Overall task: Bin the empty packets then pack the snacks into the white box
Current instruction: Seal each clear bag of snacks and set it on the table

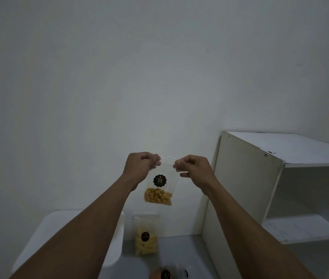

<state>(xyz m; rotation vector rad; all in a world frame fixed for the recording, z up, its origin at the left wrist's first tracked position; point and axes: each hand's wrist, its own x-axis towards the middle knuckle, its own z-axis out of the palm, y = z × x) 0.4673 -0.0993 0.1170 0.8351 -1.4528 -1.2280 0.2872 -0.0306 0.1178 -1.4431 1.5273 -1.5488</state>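
Both hands are raised in front of the plain wall. The left hand (139, 164) and right hand (193, 168) each pinch a top corner of a clear snack packet (159, 190), fingers curled and clamped on its upper edge. Holding it by the 2 corners lets the packet hang flat and upright, so its contents settle. This looks like a check of whether it is full or empty, or a check of the seal. It is not empty: golden, knobbly puffed pieces fill the bottom third, below a round black label (159, 180) with a scalloped edge. The film is thin, glossy and almost invisible against the wall.

At 6 o'clock from the held packet, a second clear packet (146, 236) of pale yellow sticks stands against the wall on the grey surface (179, 248). At 7 o'clock sits a smooth white container with rounded corners (117, 238), probably the white box, partly hidden by the left forearm. At 3 o'clock stands a white shelf unit (246, 188) of flat, matte boards. At the bottom edge lie more labelled packets (164, 273), too blurred to read.
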